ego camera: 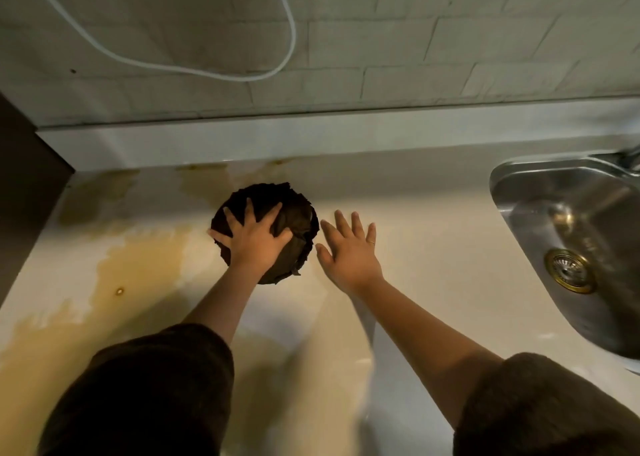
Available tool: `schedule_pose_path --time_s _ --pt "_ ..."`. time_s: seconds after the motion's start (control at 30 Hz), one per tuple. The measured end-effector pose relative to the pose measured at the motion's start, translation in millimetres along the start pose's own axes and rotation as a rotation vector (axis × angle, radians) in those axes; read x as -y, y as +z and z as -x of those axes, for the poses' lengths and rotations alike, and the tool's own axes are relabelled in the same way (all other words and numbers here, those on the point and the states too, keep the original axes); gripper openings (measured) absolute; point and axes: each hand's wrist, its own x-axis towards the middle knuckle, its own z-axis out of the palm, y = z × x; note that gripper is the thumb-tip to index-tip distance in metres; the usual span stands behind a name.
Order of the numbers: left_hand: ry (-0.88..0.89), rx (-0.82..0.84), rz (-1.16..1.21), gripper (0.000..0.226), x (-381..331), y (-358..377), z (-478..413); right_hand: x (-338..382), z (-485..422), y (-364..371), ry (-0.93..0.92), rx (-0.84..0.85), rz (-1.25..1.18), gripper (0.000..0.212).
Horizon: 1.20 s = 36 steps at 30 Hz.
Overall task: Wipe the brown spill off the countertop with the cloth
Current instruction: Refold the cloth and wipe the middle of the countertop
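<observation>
Sleeves (145, 386): yours, dark, nearest.
Left grip (254, 237): splayed flat, pressing cloth (294, 213) to soak the spill (138, 268).
Right grip (349, 251): open, empty, bracing on the bench (433, 247).

Dim warm light; soft arm shadows on countertop (415, 265); glare in sink (561, 213); wide-angle bending at edges.

- bare desk (433, 247) lies open between the right hand (349, 251) and the sink (568, 240).
- the raised back ledge (311, 140) blocks passage just behind the cloth (291, 209).
- a dark panel (24, 185) walls off the left end.
</observation>
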Motion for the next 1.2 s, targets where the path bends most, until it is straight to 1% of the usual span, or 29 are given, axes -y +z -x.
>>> schedule_pose_path --time_s 0.07,0.17,0.27,0.43,0.5,0.6,0.67,0.77,0.83,0.9,0.97,1.03,1.1,1.2 --pt "-0.042 -0.037 0.009 0.062 2.4 2.3 11.6 0.4 0.6 0.0 0.002 0.007 0.005 0.060" --pt "-0.067 -0.106 -0.004 0.075 7.0 13.3 39.8 0.6 0.0 -1.2 -0.002 0.011 0.010 0.059" --pt "-0.066 -0.130 -0.020 0.075 7.7 18.9 47.9 0.5 0.3 -0.5 0.004 0.013 -0.005 0.057" --pt "-0.082 -0.085 -0.051 0.068 5.2 5.6 1.2 -1.1 -0.2 -0.3 0.003 0.015 0.008 0.060" --pt "-0.129 -0.064 -0.022 0.068 6.7 0.2 -24.9 -0.5 -0.1 -0.1 -0.001 0.018 0.015 0.067" --pt "-0.192 -0.034 0.027 0.070 -2.8 -1.4 -55.2 -0.8 -2.1 2.1 0.011 0.023 0.018 0.065" --pt "-0.138 -0.033 0.019 0.064 -18.3 0.0 -61.4 -0.1 -2.2 2.7 0.006 0.016 0.032 0.065" --pt "0.048 0.023 0.000 0.054 -36.5 2.6 -63.0 -0.3 -1.2 3.5 0.003 0.013 0.031 0.066" --pt "0.151 0.046 0.014 0.051 -36.9 3.1 -63.5 -0.3 0.0 2.0 0.000 0.011 0.028 0.071" --pt "0.202 0.055 0.031 0.049 -29.3 2.4 -65.4 -0.4 0.6 0.6 0.004 0.021 0.028 0.067" --pt "0.163 0.039 0.029 0.046 -11.5 2.1 -72.2 -0.2 1.2 -1.0 0.004 0.036 0.022 0.059" --pt "0.090 0.011 0.040 0.047 15.4 0.8 -80.6 -1.3 0.9 -1.9 0.004 0.037 0.014 0.057" --pt "0.014 -0.028 0.056 0.052 40.0 -1.8 -83.7 -0.8 0.4 -1.3 0.000 0.042 0.017 0.058" --pt "-0.083 -0.055 0.038 0.046 37.1 -2.3 -74.7 0.9 -0.8 1.4 0.004 0.031 0.028 0.066"
